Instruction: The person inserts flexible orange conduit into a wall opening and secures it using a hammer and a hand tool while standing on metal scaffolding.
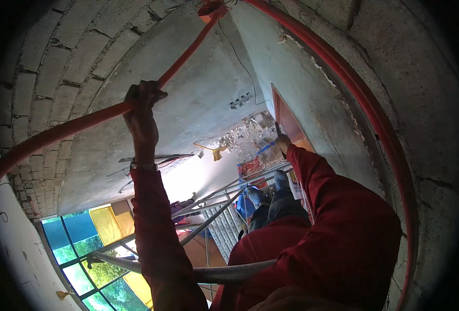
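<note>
Red pipe [79,122] reaches the orange box [212,10]; I judge the work partly done.
My left grip [142,110] wraps the pipe, whose left stretch looks unfastened, so securing it probably remains. What my right grip [283,143] holds, I cannot tell.

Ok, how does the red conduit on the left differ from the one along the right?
The left conduit is gripped by the person's left hand; the right conduit has no hand on it. The left conduit slants down to the picture's left edge, while the right conduit curves down the right side, perhaps bent further by the lens. Both are long, red and tube-shaped.
</note>
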Demonstrator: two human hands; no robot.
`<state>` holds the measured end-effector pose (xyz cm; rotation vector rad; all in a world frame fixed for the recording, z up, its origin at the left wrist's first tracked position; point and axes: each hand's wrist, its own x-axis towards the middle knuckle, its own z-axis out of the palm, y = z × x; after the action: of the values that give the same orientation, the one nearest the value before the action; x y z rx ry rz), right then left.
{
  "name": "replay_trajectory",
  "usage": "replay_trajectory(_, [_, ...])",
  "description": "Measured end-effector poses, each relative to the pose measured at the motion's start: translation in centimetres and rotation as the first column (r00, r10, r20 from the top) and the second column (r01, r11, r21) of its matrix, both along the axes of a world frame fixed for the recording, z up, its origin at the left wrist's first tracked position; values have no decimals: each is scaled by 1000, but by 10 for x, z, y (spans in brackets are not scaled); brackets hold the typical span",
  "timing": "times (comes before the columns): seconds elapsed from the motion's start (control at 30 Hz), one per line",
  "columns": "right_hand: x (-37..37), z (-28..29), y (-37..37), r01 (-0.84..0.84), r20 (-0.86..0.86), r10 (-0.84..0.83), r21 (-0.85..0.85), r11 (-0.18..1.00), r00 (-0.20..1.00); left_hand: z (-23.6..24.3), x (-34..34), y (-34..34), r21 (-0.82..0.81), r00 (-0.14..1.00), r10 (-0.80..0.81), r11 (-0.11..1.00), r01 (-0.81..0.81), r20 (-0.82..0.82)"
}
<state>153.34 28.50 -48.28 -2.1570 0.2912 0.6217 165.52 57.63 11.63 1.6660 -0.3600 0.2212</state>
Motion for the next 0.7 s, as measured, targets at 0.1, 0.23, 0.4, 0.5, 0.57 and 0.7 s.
replay_trajectory(0.1, [42,7,-1,-66,218,82,-80,995,972,6,2,8,11,1000,-10,1000,10,9])
replay_trajectory(0.23, [114,32,-9,20,500,-16,-3,1000,866,12,4,-10,-3,1000,7,1000,-7,12])
replay_trajectory(0.4, [200,145,-13,108,260,-325,608,786,909,-8,-3,-11,20,995,31,999,-33,99])
replay_trajectory(0.5, [243,225,-5,207,139,-491,785,584,860,-10,-10,-19,6,996,34,999,-35,79])
replay_trajectory(0.57, [293,238,-59,146,285,-436,672,726,853,4,-7,-53,-20,994,-62,998,64,93])
replay_trajectory(0.7, [322,326,-34,47,450,-361,572,819,817,-12,-12,-42,-48,993,-79,995,84,91])
